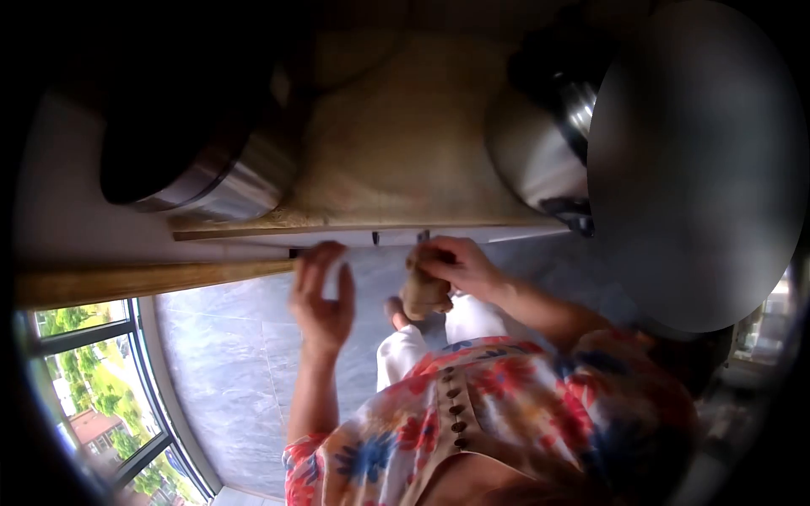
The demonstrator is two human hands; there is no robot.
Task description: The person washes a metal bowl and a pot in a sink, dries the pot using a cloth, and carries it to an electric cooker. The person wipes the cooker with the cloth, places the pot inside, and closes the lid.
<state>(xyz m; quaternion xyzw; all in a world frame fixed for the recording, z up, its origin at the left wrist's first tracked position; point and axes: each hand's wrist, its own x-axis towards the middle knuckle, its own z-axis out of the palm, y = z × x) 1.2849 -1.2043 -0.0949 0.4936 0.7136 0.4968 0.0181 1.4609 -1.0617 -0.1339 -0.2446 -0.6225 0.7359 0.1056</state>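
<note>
My right hand (460, 268) pinches a knobby tan lump that looks like a piece of ginger root (424, 293) from above, and it hangs in front of the counter's edge. To the left, my left hand (322, 299) is raised with thumb and fingers apart, holding nothing; its fingertips are slightly blurred. A gap separates it from the tan lump. Both hands are just in front of the wooden counter top (396, 152).
A shiny metal pot (245, 181) stands at the left of the counter, and a metal kettle-like vessel (536, 156) with black parts at the right. Grey floor (228, 354) lies below. A window (93, 363) is at lower left. A blurred oval hides the far right.
</note>
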